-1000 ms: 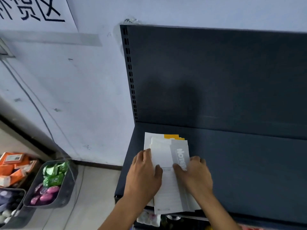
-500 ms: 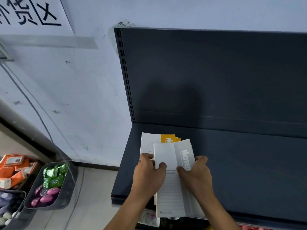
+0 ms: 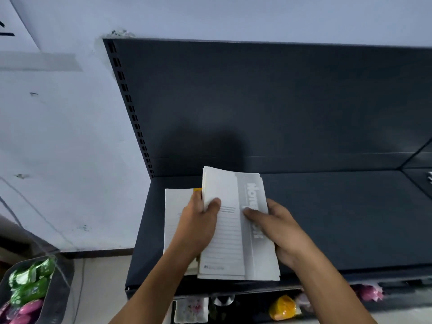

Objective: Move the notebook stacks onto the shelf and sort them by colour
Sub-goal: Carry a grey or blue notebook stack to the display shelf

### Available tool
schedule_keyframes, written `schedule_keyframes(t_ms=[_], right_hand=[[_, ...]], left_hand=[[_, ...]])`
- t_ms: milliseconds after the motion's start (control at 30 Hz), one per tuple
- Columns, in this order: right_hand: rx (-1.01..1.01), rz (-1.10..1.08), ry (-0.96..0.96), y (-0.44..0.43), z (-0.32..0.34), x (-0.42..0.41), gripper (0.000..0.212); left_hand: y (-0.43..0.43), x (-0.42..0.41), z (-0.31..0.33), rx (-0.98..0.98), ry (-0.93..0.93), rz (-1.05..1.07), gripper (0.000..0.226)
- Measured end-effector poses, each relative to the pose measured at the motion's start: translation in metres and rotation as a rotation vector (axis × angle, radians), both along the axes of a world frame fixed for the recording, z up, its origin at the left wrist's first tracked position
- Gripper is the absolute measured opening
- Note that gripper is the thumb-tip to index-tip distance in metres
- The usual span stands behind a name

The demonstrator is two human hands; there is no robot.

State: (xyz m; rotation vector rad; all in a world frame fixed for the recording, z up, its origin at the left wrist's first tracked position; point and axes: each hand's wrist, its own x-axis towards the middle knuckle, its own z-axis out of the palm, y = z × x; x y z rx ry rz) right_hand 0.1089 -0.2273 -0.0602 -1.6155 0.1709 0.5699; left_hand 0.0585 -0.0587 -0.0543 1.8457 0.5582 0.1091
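Note:
A pile of grey-and-white notebooks [image 3: 230, 239] is lifted off the dark shelf board [image 3: 339, 218], held between both hands. My left hand [image 3: 198, 220] grips its left edge with the thumb on the cover. My right hand [image 3: 278, 228] grips its right side, thumb on the grey band with lettering. Beneath my left hand lies another stack with a white cover [image 3: 174, 213] on the shelf's left end; a yellow notebook corner [image 3: 197, 189] peeks out at its top.
The shelf's dark back panel [image 3: 280, 101] rises behind, with a slotted upright on its left. A grey bin [image 3: 53, 298] of green and pink packets stands on the floor at lower left. Small goods, one yellow [image 3: 282, 307], sit on the level under the shelf.
Both hands have lifted the grey-and-white notebooks off the lower stack and shifted them right. The view has come closer to the shelf.

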Motion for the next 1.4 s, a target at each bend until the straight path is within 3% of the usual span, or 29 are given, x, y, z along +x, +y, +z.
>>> schedule_keyframes(t_ms=[233, 567, 900, 1400], right_hand=[[0.011, -0.193, -0.089, -0.065, 0.015, -0.018, 0.021], [-0.022, -0.495, -0.173, -0.19, 0.034, -0.033, 0.022], [-0.08, -0.748, -0.144, -0.387, 0.039, -0.043, 0.005], [-0.113, -0.895, -0.115, -0.6, 0.044, -0.036, 0.023]], left_hand=[[-0.056, 0.02, 0.009, -0.047, 0.008, -0.209, 0.025], [-0.177, 0.049, 0.033, 0.434, -0.105, -0.541, 0.031], [-0.39, 0.079, 0.038, 0.44, -0.151, -0.758, 0.027], [-0.622, 0.118, 0.038, 0.448, -0.206, -0.96, 0.029]])
